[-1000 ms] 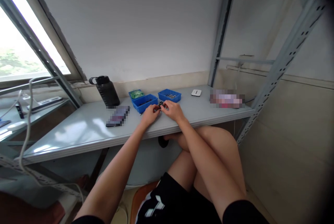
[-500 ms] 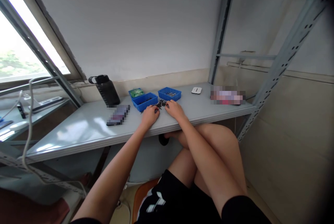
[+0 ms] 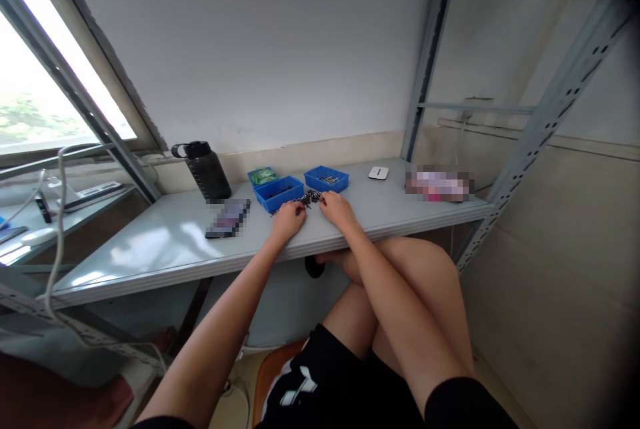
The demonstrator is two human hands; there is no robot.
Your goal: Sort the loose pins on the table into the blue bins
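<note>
A loose pile of small dark and silver pieces that look like screws (image 3: 311, 197) lies on the table between my two hands. My left hand (image 3: 289, 221) rests at the pile's left edge, fingers curled inward; whatever they pinch is too small to name. At the right edge, my right hand (image 3: 338, 209) has its thumb and fingers drawn together, and their tips reach the pile. Behind my left hand stands a blue bin (image 3: 277, 203) with dark small pieces inside. Another blue bin (image 3: 311, 180), behind the pile, holds silvery screw-like pieces.
A green packet (image 3: 263, 177) lies in a blue tray or lid behind the left bin. Further left are a black bottle (image 3: 209, 172) and a blurred phone-like object (image 3: 229, 218). A white square item (image 3: 379, 173) and a blurred pinkish object (image 3: 439, 185) lie rightward. Metal uprights (image 3: 430, 55) frame the table.
The view has shifted very slightly. Both hands stay at the pile with only tiny finger movement, and the bins stand where they were.
</note>
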